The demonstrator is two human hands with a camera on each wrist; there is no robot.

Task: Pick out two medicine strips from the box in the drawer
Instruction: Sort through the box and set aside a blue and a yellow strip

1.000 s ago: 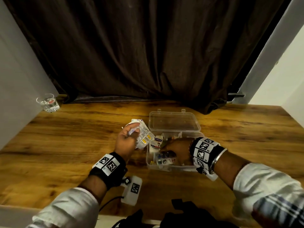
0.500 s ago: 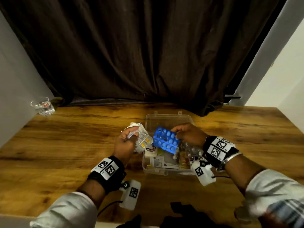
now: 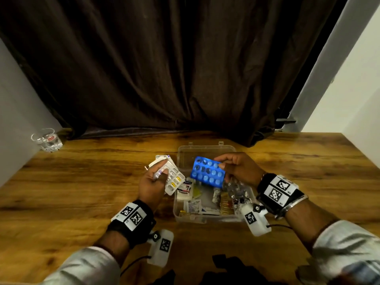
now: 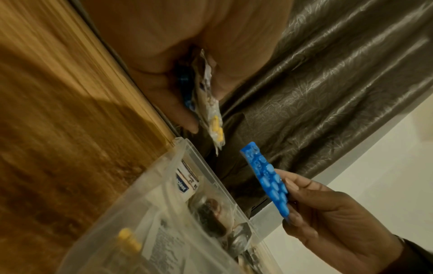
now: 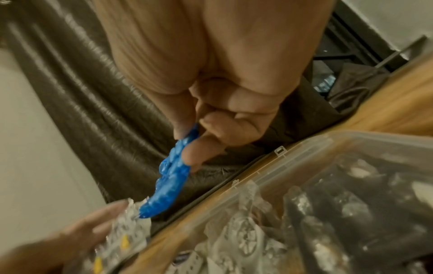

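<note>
— Two hands over one wooden table [image 3: 82,182]; what is the biggest thing behind them?

— A dark brown curtain [image 3: 174,64] hangs along the far edge. On the table sits a clear plastic box [image 3: 177,210], lid folded back toward the curtain, with mixed medicine packets inside (labels too blurred to read).

— And the hands?

— They are raised over the box. Just beside its left wall, the left hand [image 3: 151,184] has fingers and thumb curled round a bundle of silvery strips [image 3: 171,178], one of them with yellow capsules. Over the box's far half, the right hand [image 3: 238,167] pinches a blue blister strip [image 3: 207,171] by its right end, thumb on one face, fingers on the other.

— Do the strips touch?

— From the head view there is a small gap between them. In the right wrist view the blue tip meets the silvery bundle, though I cannot tell if that is only overlap.

— Anything smaller?

— A drinking glass [image 3: 46,140] stands at the far left corner, well apart from the box.
</note>
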